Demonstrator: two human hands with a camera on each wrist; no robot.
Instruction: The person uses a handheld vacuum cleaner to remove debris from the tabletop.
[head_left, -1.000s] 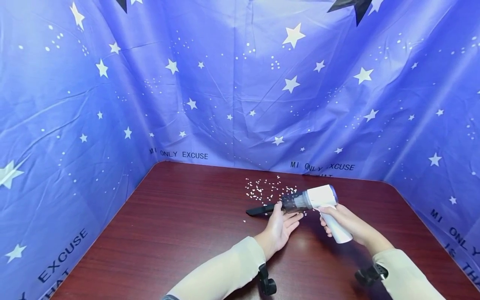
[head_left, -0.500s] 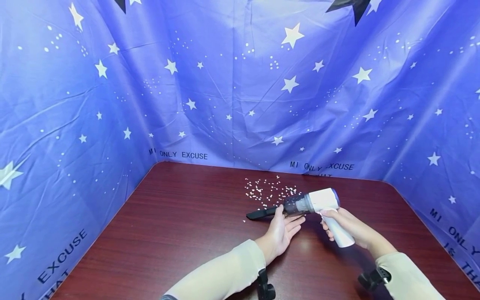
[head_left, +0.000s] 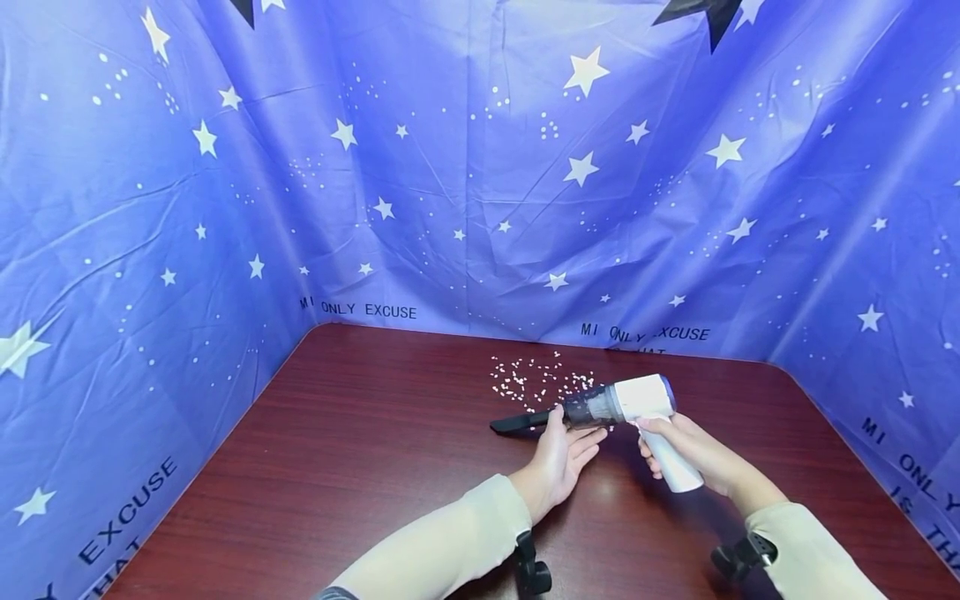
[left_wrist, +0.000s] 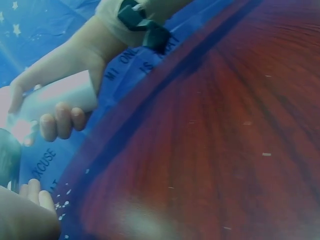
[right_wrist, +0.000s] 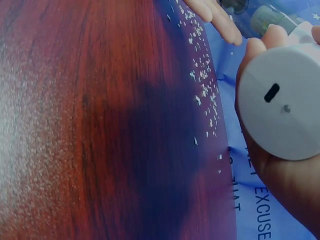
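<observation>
The right hand point(head_left: 705, 450) curls its fingers round the white handle point(head_left: 675, 465) of the hand vacuum point(head_left: 643, 396), over the table point(head_left: 360, 467). The left hand point(head_left: 557, 467) has nearly straight fingers under the see-through part point(head_left: 592, 406), with its thumb by the black nozzle point(head_left: 513, 425), which points left. The vacuum looks hard, smooth and fairly light; the handle seems best to hold. Most white bits point(head_left: 514, 385) lie on its far side.
</observation>
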